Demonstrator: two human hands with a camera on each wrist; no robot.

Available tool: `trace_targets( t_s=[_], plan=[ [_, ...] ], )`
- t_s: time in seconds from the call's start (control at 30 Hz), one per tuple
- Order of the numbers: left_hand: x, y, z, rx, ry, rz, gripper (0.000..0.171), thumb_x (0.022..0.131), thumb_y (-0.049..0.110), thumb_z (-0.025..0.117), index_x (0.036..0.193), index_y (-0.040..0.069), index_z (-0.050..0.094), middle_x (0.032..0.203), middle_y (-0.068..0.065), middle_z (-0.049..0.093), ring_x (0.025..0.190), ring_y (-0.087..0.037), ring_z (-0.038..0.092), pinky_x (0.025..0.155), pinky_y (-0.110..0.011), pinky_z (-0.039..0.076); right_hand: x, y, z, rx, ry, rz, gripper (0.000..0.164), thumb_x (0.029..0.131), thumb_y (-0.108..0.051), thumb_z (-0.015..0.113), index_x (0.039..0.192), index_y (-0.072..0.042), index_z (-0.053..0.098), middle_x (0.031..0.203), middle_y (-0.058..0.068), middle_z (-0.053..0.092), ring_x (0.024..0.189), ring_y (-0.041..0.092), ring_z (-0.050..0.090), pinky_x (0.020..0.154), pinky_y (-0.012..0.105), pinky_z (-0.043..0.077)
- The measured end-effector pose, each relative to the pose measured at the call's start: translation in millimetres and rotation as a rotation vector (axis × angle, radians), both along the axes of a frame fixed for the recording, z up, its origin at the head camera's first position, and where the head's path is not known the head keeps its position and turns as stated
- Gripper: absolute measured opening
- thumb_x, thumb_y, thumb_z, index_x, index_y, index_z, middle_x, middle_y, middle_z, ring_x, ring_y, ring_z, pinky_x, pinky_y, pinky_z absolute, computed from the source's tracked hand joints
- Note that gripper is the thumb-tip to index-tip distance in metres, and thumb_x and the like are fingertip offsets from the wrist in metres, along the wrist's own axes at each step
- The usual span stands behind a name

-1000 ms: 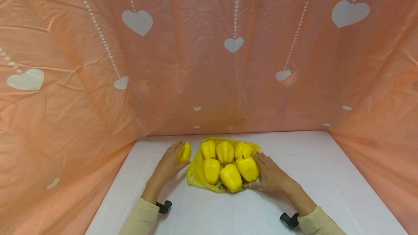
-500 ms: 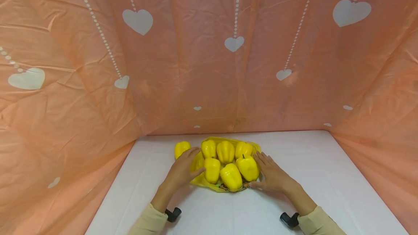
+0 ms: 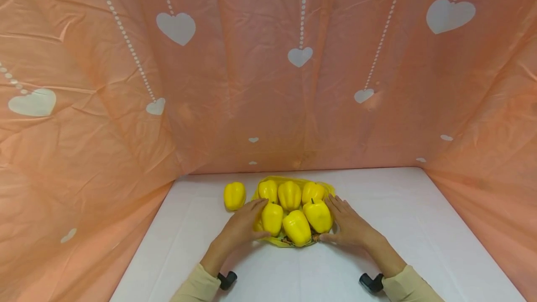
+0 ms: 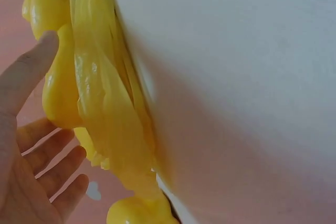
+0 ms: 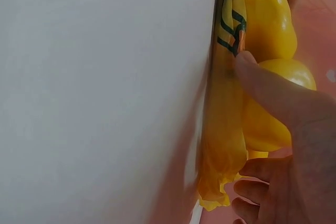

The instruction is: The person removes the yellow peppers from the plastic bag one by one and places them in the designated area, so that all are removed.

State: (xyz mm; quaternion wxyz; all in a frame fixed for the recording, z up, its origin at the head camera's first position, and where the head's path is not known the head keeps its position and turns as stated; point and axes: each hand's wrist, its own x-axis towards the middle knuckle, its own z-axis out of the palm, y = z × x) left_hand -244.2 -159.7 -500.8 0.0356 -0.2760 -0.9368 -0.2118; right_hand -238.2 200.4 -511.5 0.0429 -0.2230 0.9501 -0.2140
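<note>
Several yellow bell peppers lie in two rows on a yellow plastic bag (image 4: 107, 98) in the middle of the table. My left hand (image 3: 241, 224) is at the bag's left side, thumb and fingers spread about the front-left bell pepper (image 3: 272, 219); in the left wrist view its index fingertip meets that pepper's edge. At the other side, my right hand (image 3: 351, 223) lies against the bag beside the front-right bell pepper (image 3: 317, 216), fingers extended. The right wrist view has its thumb on the bag's crumpled edge. A lone bell pepper (image 3: 234, 195) stands left of the bag.
The white table (image 3: 419, 236) meets an orange sheet (image 3: 268, 106) with white hearts at its back and sides. Black wrist cameras show under both forearms, one at the left wrist (image 3: 228, 280) and one at the right (image 3: 371, 284).
My left hand has let go of the lone bell pepper, leaving it left of the bag, and has moved right to the bag's left side. My right hand has stayed in place.
</note>
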Motion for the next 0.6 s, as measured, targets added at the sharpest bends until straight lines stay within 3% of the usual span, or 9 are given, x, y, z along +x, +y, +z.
trace_targets(
  t_s=[0.6],
  plan=[
    [-1.1, 1.9, -2.0, -0.012, 0.004, 0.015, 0.092, 0.084, 0.035, 0.095, 0.157, 0.004, 0.049, 0.156, -0.016, 0.056, 0.142, -0.038, 0.055, 0.119, -0.054, 0.045, 0.5, -1.0, -0.3, -0.016, 0.007, 0.012, 0.12, 0.088, -0.06, 0.082, 0.164, 0.012, 0.024, 0.172, 0.032, 0.021, 0.16, 0.05, 0.021, 0.131, 0.061, 0.015]
  ],
)
